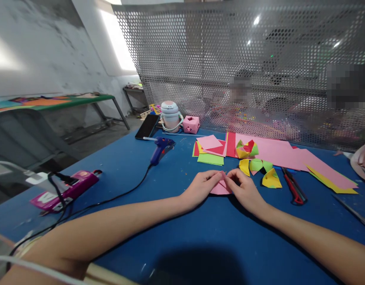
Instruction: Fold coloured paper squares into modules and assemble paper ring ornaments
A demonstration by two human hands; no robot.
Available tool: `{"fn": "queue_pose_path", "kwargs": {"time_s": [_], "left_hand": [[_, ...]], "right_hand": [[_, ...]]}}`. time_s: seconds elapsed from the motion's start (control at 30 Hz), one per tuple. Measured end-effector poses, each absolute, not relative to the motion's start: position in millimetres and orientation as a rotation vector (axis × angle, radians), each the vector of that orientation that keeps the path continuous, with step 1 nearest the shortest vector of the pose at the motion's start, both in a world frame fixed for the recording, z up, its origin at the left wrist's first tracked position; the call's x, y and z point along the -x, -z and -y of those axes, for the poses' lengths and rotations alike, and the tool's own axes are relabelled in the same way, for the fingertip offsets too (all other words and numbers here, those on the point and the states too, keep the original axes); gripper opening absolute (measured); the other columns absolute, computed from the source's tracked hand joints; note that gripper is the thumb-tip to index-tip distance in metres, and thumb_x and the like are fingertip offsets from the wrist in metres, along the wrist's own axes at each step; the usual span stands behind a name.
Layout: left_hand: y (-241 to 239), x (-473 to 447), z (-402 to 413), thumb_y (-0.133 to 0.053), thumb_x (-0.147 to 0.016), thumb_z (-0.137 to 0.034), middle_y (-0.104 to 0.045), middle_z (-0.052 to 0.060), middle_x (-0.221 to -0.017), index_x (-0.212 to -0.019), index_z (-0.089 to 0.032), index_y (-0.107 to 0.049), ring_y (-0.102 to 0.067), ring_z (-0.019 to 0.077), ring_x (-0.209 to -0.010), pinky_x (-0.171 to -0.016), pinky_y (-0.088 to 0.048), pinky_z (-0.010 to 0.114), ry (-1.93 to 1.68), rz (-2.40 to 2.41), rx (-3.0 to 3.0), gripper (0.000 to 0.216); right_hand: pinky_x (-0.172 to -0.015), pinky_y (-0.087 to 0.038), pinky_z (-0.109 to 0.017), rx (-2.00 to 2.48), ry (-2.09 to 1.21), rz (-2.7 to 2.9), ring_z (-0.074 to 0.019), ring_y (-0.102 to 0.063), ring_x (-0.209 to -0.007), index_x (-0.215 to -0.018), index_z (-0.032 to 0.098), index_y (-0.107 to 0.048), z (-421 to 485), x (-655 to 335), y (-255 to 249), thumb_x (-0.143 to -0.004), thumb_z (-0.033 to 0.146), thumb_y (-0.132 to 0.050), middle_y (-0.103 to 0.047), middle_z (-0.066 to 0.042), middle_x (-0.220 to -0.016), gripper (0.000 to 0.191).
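Paper under work: one pink folded piece (220, 190), located near the middle of the blue tabletop (176, 231), between its near edge and the far edge along the perforated screen (176, 51). Left hand (200, 190): grip closed, thumb and fingers pinching the piece from its left side. Right hand (244, 192): grip likewise closed, thumb and fingertips on the right side of the same piece. Fingertips of both hands nearly meet at its upper part; the lower part shows flat below them. Exact fold lines are mostly covered and cannot be verified.

Step in hand is judged to be folding or creasing. Recommended practice: square the layers before any pressure is applied; hold the aligned corner with one thumb and run the other outward along the fold; press against the hard tabletop rather than in the air, so that the crease sets sharp. Thin paper should be pinched lightly, as a slipped layer would leave a second, false crease.

Surroundings: yellow and green folded pieces (263, 170) lie just beyond the right hand, toward the far edge; the right wrist should avoid crushing them. Blue glue gun (161, 150) lies toward the left edge, its black cord (123, 194) running near the left forearm; recommend the elbow be kept off it.
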State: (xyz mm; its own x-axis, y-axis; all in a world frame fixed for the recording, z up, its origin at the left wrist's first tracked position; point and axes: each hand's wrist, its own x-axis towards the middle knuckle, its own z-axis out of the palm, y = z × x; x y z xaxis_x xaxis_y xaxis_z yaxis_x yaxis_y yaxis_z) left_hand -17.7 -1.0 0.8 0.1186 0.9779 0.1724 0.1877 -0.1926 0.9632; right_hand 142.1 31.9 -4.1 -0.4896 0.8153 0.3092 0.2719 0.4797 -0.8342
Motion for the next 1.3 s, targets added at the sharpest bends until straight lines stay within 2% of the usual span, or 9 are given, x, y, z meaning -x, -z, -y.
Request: {"fn": "queue_pose_path", "kwargs": {"time_s": [0.13,0.33,0.53,1.03,1.3], "left_hand": [[-0.2,18.7,1.4,-0.039,-0.088,-0.037,-0.062,0.002,-0.078,-0.077,-0.013,-0.062,-0.052,0.0152,-0.074,-0.071,-0.040,0.026,-1.172,-1.166,-1.477,0.036],[4.3,18.7,-0.4,-0.044,-0.086,-0.039,-0.053,0.001,-0.073,-0.076,-0.013,-0.058,-0.045,0.0128,-0.070,-0.066,-0.036,0.024,-1.193,-1.102,-1.404,0.031],[4.4,16.4,-0.6,-0.051,-0.078,-0.048,-0.040,-0.004,-0.064,-0.069,-0.014,-0.049,-0.034,0.0090,-0.057,-0.053,-0.029,0.021,-1.177,-1.021,-1.175,0.035],[6.4,20.4,-3.1,-0.043,-0.086,-0.038,-0.053,0.000,-0.069,-0.074,-0.013,-0.058,-0.046,0.0128,-0.068,-0.064,-0.037,0.024,-1.134,-1.174,-1.517,0.032],[5.1,20.0,-1.7,-0.041,-0.086,-0.034,-0.051,-0.001,-0.067,-0.070,-0.014,-0.055,-0.044,0.0122,-0.066,-0.062,-0.037,0.023,-1.135,-1.247,-1.587,0.029]], "right_hand": [[-0.056,-0.038,-0.024,0.913,-0.945,2.009,-0.0123,-0.047,-0.061,-0.076,0.019,-0.052,-32.9,-142.9,2.9,-0.087,0.033,-0.048,-0.051,0.002,-0.068,0.018],[-0.057,-0.039,-0.024,0.947,-0.966,1.981,-0.0132,-0.048,-0.062,-0.076,0.019,-0.054,-34.2,-143.1,2.2,-0.085,0.033,-0.048,-0.053,0.001,-0.068,0.017],[-0.059,-0.040,-0.024,0.955,-0.967,1.980,-0.0132,-0.050,-0.065,-0.076,0.019,-0.053,-33.5,-143.2,3.1,-0.086,0.032,-0.047,-0.054,0.002,-0.069,0.017],[-0.058,-0.041,-0.024,0.912,-0.969,1.985,-0.0133,-0.049,-0.064,-0.076,0.019,-0.055,-35.0,-144.2,6.7,-0.086,0.030,-0.047,-0.053,0.001,-0.070,0.017],[-0.059,-0.040,-0.024,0.892,-0.989,1.995,-0.0128,-0.049,-0.065,-0.077,0.019,-0.055,-35.4,-143.7,7.6,-0.086,0.030,-0.048,-0.053,0.001,-0.070,0.016]]}}
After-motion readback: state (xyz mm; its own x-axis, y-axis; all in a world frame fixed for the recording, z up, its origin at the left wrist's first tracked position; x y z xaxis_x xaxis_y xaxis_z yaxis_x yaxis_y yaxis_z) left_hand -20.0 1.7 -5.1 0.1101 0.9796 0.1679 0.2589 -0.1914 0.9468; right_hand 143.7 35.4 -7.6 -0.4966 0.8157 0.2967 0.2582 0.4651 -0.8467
